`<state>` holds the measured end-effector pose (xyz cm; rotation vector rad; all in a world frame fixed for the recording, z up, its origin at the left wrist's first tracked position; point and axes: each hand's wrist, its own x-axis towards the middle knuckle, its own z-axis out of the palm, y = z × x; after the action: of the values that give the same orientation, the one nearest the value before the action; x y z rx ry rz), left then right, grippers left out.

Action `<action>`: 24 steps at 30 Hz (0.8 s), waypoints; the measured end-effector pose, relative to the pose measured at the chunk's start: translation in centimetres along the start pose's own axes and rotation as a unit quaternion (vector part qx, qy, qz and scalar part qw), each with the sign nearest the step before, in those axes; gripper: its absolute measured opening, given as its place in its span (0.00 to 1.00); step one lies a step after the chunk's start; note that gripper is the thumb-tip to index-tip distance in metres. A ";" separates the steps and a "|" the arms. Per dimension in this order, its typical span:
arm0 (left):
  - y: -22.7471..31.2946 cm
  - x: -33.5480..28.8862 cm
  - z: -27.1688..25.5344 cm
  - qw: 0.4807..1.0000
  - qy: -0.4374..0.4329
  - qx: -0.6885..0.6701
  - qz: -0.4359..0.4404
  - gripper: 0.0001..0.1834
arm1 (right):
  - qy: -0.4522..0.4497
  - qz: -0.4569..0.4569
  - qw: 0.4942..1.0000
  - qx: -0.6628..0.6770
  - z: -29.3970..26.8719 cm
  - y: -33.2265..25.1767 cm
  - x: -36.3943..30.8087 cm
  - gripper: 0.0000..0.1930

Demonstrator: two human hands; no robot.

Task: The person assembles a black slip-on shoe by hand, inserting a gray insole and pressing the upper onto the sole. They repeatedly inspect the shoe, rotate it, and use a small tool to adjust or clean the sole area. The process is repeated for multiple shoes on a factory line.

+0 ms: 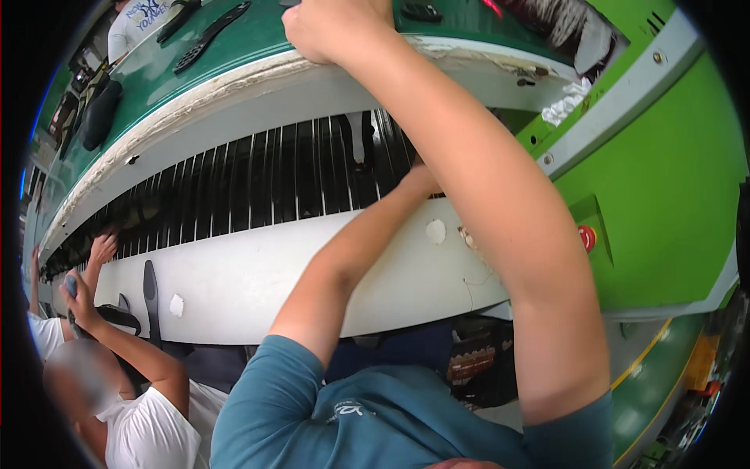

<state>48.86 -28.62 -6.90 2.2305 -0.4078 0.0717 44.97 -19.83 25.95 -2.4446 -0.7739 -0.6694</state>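
Note:
My right hand (pixel 336 30) is at the top edge of the picture, over the green upper surface (pixel 258 59). Its fingers look curled, but the frame cuts them off; a sliver of something dark grey shows beside them. Beneath the raised shelf, my left hand (pixel 424 178) reaches toward the slatted rollers (pixel 273 176). My right forearm hides most of that hand, so its fingers do not show. A black shoe sole (pixel 212 36) lies on the green surface, left of my right hand. To its right rests a small black object (pixel 421 12).
A white ledge (pixel 258 289) carries a grey sole (pixel 151 291) and white scraps (pixel 436 230). The shelf's worn edge (pixel 211 102) crosses above the rollers. At left, a co-worker (pixel 148 422) holds a greyish piece. A green machine housing (pixel 664 195) with a red button (pixel 587 238) stands right.

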 end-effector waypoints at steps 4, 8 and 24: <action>-0.6 1.4 0.4 0.998 0.041 -0.016 -0.051 0.21 | 0.004 -0.030 1.000 -0.003 -0.7 0.1 -0.9 0.18; -1.4 -0.3 -3.1 0.994 0.090 -0.030 -0.058 0.21 | 0.011 -0.036 0.999 -0.008 0.7 1.1 0.2 0.18; 10.9 -33.8 -19.7 0.954 0.037 0.273 0.115 0.11 | 0.001 -0.018 1.000 -0.010 2.0 1.1 0.4 0.17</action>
<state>15.19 -11.03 7.45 2.6981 -0.6676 0.4376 46.59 -19.36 24.37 -2.4525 -0.8147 -0.6965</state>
